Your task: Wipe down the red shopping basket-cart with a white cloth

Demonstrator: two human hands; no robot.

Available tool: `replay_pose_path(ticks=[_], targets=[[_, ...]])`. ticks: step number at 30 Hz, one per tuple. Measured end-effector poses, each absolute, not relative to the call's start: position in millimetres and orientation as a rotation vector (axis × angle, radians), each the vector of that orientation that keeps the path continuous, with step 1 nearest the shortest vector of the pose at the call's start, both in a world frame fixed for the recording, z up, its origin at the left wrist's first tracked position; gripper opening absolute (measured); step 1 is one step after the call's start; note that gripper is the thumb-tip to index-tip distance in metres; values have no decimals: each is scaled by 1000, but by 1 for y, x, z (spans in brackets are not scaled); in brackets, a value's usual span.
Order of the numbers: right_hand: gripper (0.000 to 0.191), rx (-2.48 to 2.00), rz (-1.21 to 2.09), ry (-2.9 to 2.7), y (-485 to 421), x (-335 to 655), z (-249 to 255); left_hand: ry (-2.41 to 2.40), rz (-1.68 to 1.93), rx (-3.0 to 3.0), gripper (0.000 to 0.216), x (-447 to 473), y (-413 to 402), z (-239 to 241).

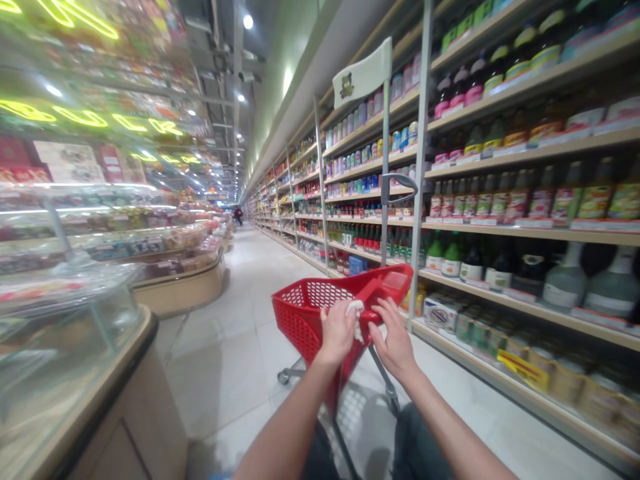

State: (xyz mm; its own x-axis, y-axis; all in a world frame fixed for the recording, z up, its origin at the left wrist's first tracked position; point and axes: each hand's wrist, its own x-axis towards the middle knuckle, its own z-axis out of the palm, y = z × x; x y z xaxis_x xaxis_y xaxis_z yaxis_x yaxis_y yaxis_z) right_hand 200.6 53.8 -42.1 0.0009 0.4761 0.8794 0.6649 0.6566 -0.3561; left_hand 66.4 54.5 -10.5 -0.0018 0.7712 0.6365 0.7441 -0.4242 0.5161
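Observation:
A red plastic shopping cart point(305, 308) stands in the supermarket aisle right in front of me. My left hand point(336, 330) is closed around a crumpled white tissue or cloth point(354, 309) at the cart's near rim. My right hand point(395, 335) rests beside it on the rim, fingers stretched toward the cloth. A grey pole point(385, 180) with a white flag point(363, 75) rises from the cart.
Tall shelves point(525, 233) of bottles, jars and cans line the right side. Refrigerated display cases point(75, 287) with a wooden counter edge point(125, 373) run along the left. The tiled aisle point(250, 280) stretches ahead, with a person far off in it.

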Motion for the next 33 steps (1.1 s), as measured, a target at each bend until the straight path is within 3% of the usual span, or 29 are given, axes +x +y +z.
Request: replay_pose_path(ticks=[9, 17, 21, 33], targets=[[25, -935, -106, -1575, 66, 242, -37, 1643, 1356, 2403, 25, 95, 44, -15], [35, -1184, -312, -1515, 66, 250, -44, 1927, 1360, 2185, 25, 67, 65, -45], [35, -1274, -428, -1498, 61, 239, -47, 1858, 1354, 2360, 29, 71, 65, -56], [48, -1433, -494, -1572, 53, 229, -47, 1996, 1229, 2405, 34, 39, 71, -73]])
